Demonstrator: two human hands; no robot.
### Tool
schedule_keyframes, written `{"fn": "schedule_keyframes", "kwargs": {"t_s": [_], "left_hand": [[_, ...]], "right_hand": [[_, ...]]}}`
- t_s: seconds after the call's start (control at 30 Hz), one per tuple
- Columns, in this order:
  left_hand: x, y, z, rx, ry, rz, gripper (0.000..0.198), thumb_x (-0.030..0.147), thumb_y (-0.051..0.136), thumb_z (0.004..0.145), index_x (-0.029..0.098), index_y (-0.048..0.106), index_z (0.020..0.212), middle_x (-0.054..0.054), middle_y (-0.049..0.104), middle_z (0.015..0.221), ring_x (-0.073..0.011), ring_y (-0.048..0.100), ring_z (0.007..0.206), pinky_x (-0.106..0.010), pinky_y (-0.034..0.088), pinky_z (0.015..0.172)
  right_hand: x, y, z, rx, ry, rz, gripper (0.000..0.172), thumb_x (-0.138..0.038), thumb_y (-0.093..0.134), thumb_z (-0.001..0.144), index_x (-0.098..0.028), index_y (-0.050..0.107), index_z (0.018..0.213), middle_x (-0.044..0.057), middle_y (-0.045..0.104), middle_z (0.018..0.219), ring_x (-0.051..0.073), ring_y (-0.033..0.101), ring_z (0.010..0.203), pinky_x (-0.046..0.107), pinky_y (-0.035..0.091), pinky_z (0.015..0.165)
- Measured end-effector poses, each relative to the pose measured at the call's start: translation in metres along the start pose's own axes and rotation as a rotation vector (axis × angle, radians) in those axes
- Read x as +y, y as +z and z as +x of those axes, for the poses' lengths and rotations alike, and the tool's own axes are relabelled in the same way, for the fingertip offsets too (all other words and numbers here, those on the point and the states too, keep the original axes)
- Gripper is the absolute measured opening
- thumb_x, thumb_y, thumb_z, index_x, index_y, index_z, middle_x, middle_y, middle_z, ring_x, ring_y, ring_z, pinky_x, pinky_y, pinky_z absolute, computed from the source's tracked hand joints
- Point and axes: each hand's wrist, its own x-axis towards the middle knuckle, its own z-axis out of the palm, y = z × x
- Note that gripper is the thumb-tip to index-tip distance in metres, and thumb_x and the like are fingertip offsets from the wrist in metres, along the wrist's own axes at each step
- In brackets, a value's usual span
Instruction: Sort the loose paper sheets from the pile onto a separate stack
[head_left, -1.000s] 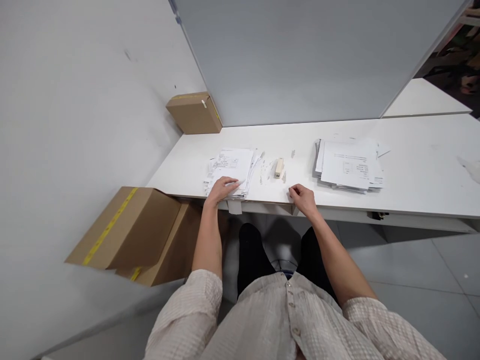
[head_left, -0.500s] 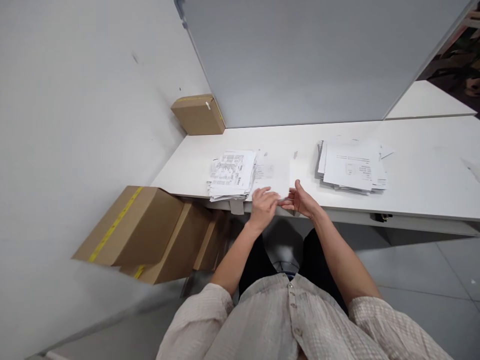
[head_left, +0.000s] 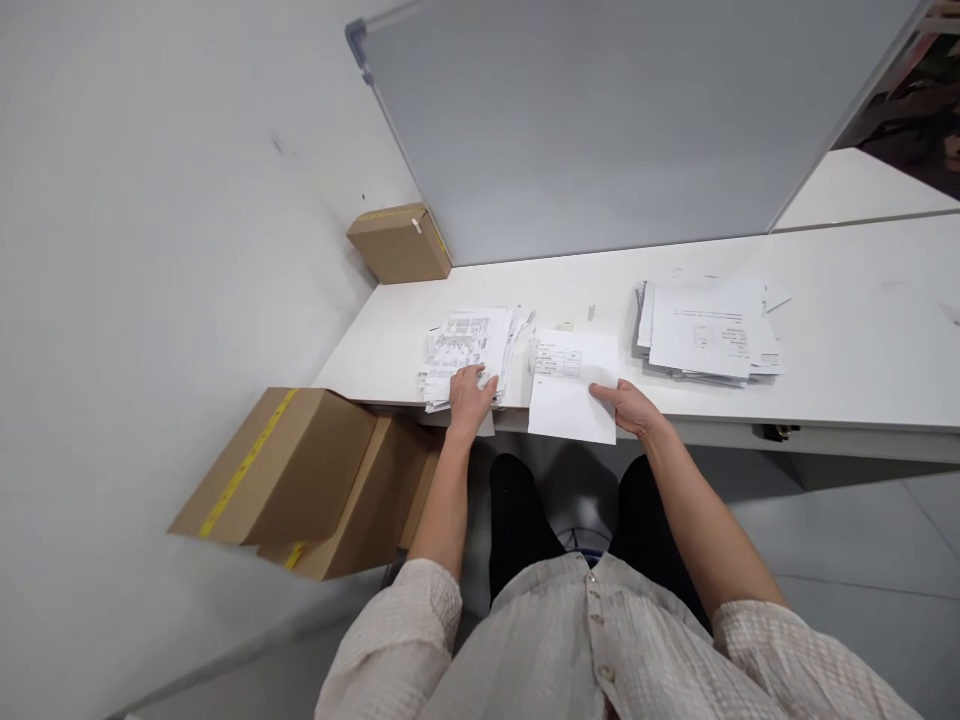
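Note:
My right hand (head_left: pixel 628 405) pinches the right edge of a white printed sheet (head_left: pixel 574 388), thumb on top, the sheet's lower part reaching past the table's front edge. My left hand (head_left: pixel 472 395) rests at the front of the left paper stack (head_left: pixel 474 338), its fingers apart on the top sheet. That stack is uneven, with sheets fanned out on its right side. Farther right on the table lies another loose paper stack (head_left: pixel 701 330), which neither hand touches.
The white table (head_left: pixel 840 340) runs along a grey-white board (head_left: pixel 600 120). A small cardboard box (head_left: pixel 401 243) stands at the back left corner. Larger cardboard boxes (head_left: pixel 300 470) with yellow tape are left of the table. A black latch (head_left: pixel 776 433) sits on the front edge.
My left hand has moved left onto the paper stack. My right hand has shifted slightly right with the sheet, which now hangs past the front edge, away from the left stack.

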Motion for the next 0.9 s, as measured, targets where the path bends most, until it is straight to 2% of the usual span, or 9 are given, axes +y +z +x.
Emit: {"fn": "schedule_keyframes", "kwargs": {"t_s": [0.1,0.33,0.53,0.67,0.77,0.9], "left_hand": [[-0.006,0.003,0.002,-0.076,-0.044,0.023,0.031,0.035,0.053,0.073,0.018,0.054,0.099,-0.009,0.055,0.103,-0.0246,0.045,0.103,-0.037,0.037,0.086],[-0.007,-0.003,0.008,-0.169,-0.127,-0.060,0.037,0.038,0.056,0.069,0.018,0.055,0.099,-0.009,0.052,0.105,-0.0227,0.046,0.102,-0.034,0.038,0.086],[-0.017,-0.002,0.012,-0.174,-0.151,-0.110,0.036,0.040,0.055,0.068,0.017,0.059,0.096,-0.009,0.054,0.105,-0.0215,0.049,0.100,-0.031,0.039,0.084],[-0.026,-0.006,0.018,-0.194,-0.163,-0.150,0.027,0.038,0.048,0.073,0.018,0.063,0.084,-0.005,0.061,0.095,-0.0180,0.055,0.089,-0.027,0.041,0.079],[-0.032,-0.009,0.023,-0.198,-0.174,-0.104,0.028,0.035,0.043,0.076,0.017,0.064,0.076,-0.004,0.064,0.086,-0.0176,0.056,0.083,-0.026,0.041,0.075],[-0.035,-0.010,0.023,-0.184,-0.113,-0.093,0.025,0.031,0.043,0.074,0.017,0.064,0.077,-0.004,0.065,0.086,-0.0168,0.056,0.082,-0.025,0.041,0.074]], "right_hand": [[0.001,0.001,0.000,-0.008,0.034,-0.015,0.024,-0.021,0.064,0.067,-0.015,0.060,0.090,0.009,0.068,0.086,0.021,0.064,0.073,0.033,0.053,0.070],[-0.001,0.000,0.002,0.001,0.048,0.046,0.025,-0.018,0.065,0.065,-0.013,0.061,0.089,0.009,0.069,0.082,0.021,0.065,0.071,0.032,0.053,0.066],[-0.003,0.002,0.001,0.037,0.074,0.035,0.026,-0.017,0.065,0.066,-0.012,0.060,0.092,0.011,0.068,0.086,0.022,0.064,0.072,0.032,0.053,0.066],[-0.005,0.002,0.000,0.036,0.087,0.010,0.026,-0.018,0.064,0.067,-0.013,0.060,0.092,0.011,0.068,0.088,0.022,0.064,0.074,0.032,0.053,0.066],[-0.004,0.002,0.001,0.019,0.078,0.020,0.027,-0.018,0.064,0.067,-0.014,0.060,0.093,0.010,0.068,0.089,0.022,0.064,0.075,0.032,0.053,0.067],[-0.002,0.000,0.003,0.012,0.076,0.034,0.027,-0.019,0.065,0.066,-0.014,0.060,0.092,0.010,0.068,0.089,0.022,0.064,0.074,0.032,0.053,0.068]]}}
